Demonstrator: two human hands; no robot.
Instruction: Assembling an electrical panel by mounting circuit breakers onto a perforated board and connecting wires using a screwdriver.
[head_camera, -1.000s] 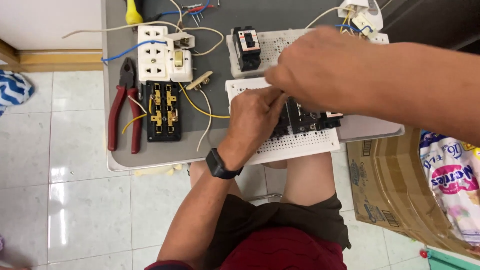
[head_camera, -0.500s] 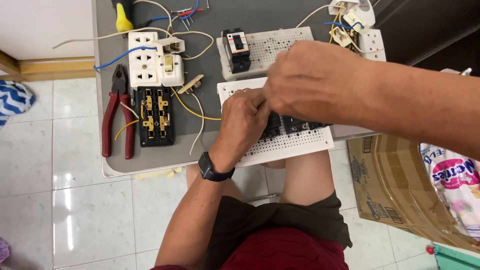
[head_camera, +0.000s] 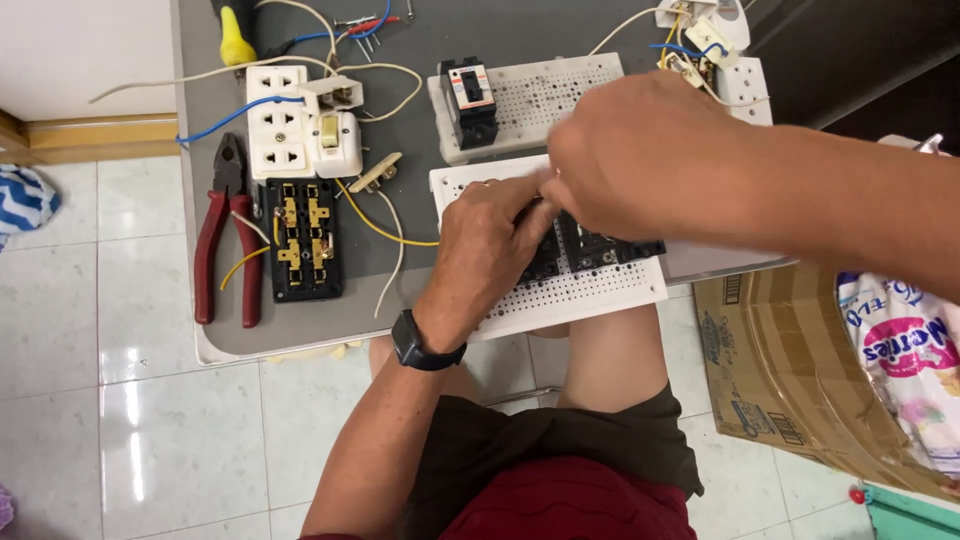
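Centrally, both hands meet over a white perforated board (head_camera: 590, 290) that lies at the near edge of the grey desk (head_camera: 400, 210). Left hand (head_camera: 490, 245), wearing a dark wristwatch (head_camera: 425, 345), rests on the board with its fingers curled against a row of black switch modules (head_camera: 600, 250) mounted there; whether its grip pinches a module or merely presses on it cannot be told, since the fingertips are hidden under the other hand. Right hand (head_camera: 640, 165) hovers just above, motion-blurred, fingers bent down towards the same modules; the state of its grip likewise cannot be told.

Behind them lies a second white perforated board (head_camera: 560, 95) carrying a black circuit breaker (head_camera: 470, 100). To the left sit a white triple socket block (head_camera: 280, 135), a white switch box (head_camera: 335, 140) touching it, and an opened black terminal unit with brass contacts (head_camera: 303, 240). Red-handled pliers (head_camera: 228, 240) lie just beside that unit. Loose yellow, white and blue wires (head_camera: 385, 230) trail between these parts. A cardboard box (head_camera: 790, 370) stands on the tiled floor at right.
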